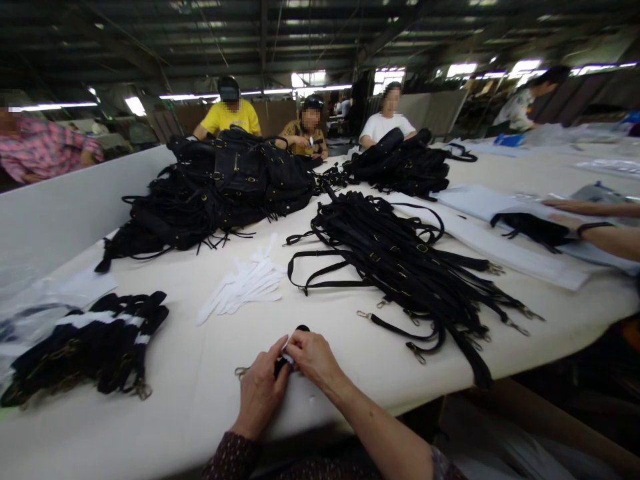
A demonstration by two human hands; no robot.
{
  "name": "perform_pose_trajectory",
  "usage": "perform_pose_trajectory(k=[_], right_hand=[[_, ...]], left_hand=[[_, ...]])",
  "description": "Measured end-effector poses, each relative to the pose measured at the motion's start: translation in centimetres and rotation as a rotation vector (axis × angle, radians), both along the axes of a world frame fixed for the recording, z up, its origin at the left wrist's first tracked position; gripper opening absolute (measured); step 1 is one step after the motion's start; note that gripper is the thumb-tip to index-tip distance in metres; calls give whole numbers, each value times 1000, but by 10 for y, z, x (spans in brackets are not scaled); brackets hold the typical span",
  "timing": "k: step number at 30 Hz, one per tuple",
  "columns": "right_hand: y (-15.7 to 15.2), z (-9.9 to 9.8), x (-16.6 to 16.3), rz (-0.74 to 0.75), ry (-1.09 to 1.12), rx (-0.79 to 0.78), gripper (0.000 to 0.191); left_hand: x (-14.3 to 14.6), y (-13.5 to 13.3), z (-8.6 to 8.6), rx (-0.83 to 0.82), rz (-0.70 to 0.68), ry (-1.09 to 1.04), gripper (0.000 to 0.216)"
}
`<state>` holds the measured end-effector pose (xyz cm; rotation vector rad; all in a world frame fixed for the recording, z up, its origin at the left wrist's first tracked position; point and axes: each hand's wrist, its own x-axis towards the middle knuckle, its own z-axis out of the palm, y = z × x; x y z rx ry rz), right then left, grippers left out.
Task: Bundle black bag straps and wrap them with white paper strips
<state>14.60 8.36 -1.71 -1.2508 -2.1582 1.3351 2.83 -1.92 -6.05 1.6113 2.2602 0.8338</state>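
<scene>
- While the left hand (263, 387) closes its thumb and fingers round a black strap (282, 366), the right hand (311, 353) meets it, thumb and forefinger pinching a white strip (287, 357) at the strap.
- Strap in hand: one, at the table's near edge, mostly covered by the fingers; a metal clip (241, 372) shows just beside the left hand.
- Table (200, 413): one, broad, pale top, with a white partition (85, 200) along its left side.
- White strips (245, 287): one loose fanned heap, beyond the hands and slightly left.
- Strap pile (395, 260): black, brass-coloured fittings, hooks mostly toward the near right; to the right of the hands and beyond them.
- Banded bundle (100, 347): black straps crossed by white bands, metal hooks at the near side; well to the left, near clear plastic.
- Black bags: one large heap (225, 187) at the far left, one smaller heap (400, 163) to its right.
- Co-workers across the table: one in a yellow shirt (245, 120), one in a white shirt (385, 125), one in a patterned brown top between them.
- Right side: another person's hand (565, 221) on a black piece (533, 230), over pale sheets.
</scene>
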Motion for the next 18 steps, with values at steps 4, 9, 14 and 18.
perform_pose_trajectory(k=[4, 9, 14, 18], right_hand=[[5, -2, 3, 20, 17, -29, 9], [7, -9, 3, -14, 100, -91, 38], [8, -12, -2, 19, 115, -58, 55], [12, -15, -2, 86, 124, -85, 53]], left_hand=[[-1, -1, -3, 25, -10, -10, 47], [0, -1, -3, 43, -17, 6, 50], [0, 0, -3, 86, -42, 2, 48], [0, -1, -2, 80, -40, 11, 48]])
